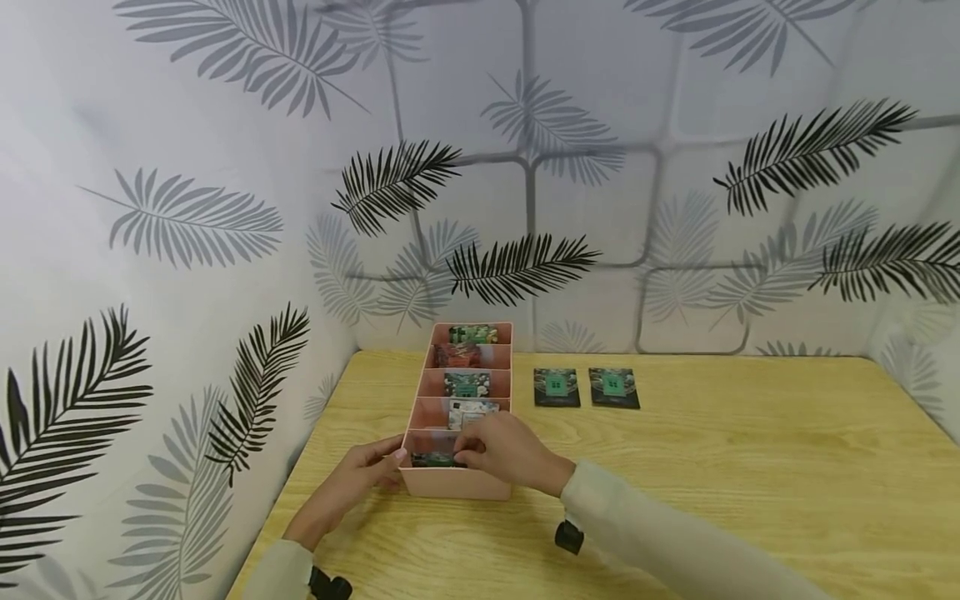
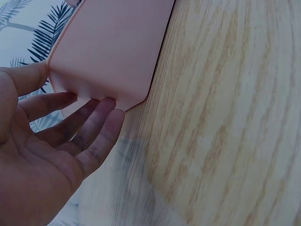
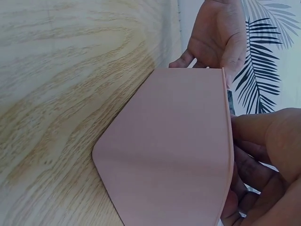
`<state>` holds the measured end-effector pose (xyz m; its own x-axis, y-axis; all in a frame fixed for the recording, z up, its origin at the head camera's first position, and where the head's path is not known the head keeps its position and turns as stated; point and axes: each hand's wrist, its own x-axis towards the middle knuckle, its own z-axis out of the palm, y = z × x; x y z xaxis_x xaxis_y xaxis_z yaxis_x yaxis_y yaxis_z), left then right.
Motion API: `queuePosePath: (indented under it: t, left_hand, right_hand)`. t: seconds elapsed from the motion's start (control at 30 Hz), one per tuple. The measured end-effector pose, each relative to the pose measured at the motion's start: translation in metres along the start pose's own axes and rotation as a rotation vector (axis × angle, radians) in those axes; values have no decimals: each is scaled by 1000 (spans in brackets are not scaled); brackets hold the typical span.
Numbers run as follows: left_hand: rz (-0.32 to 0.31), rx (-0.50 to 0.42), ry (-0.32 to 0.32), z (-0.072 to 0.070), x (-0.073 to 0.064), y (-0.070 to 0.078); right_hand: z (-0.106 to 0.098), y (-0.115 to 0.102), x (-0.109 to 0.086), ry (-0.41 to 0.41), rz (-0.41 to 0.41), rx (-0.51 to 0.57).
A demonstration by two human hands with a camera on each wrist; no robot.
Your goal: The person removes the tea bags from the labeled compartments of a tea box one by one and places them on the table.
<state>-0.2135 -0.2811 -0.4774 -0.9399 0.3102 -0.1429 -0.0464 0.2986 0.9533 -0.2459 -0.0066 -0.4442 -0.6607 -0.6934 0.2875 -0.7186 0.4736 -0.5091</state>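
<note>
A pink divided box [image 1: 457,483] stands on the table, its row of compartments running away from me. At its near left corner my left hand [image 1: 367,471] grips it, thumb at the rim and fingertips against the outer wall. My right hand [image 1: 506,450] reaches over the right rim into the nearest compartment, fingers curled beside a dark green packet [image 1: 431,459]. The box wall hides those fingertips in the right wrist view, so I cannot tell whether they pinch anything. Behind, the compartments hold a whitish packet [image 1: 471,412], a dark green-labelled packet [image 1: 467,385], reddish packets [image 1: 457,356] and green packets [image 1: 474,334].
Two dark packets with green labels, a left one [image 1: 557,387] and a right one [image 1: 614,387], lie side by side to the right of the box. The wooden table [image 1: 750,467] meets leaf-patterned walls at the back and left.
</note>
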Motion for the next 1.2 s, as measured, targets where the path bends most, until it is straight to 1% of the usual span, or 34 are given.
queuePosePath:
  t: [0.13, 0.23, 0.47, 0.67, 0.77, 1.03, 1.2]
  left_hand:
    - [-3, -1, 3, -1, 0, -1]
    - [-6, -1, 6, -1, 0, -1]
    - [-13, -2, 9, -1, 1, 0]
    - [-13, -9, 6, 1, -1, 2]
    - [-14, -10, 9, 2, -1, 2]
    - [-13, -6, 17, 1, -1, 0]
    - [-16, -20, 23, 1, -1, -1]
  right_hand:
    - [0, 0, -1, 19, 19, -3]
    - [-3, 1, -2, 58, 44, 8]
    - [-18, 3, -8, 154, 70, 57]
    - [-30, 11, -13, 246, 86, 106]
    - [-37, 14, -15, 285, 87, 87]
    - [-59, 19, -25, 350, 97, 22]
    - [-71, 25, -35, 365, 110, 38]
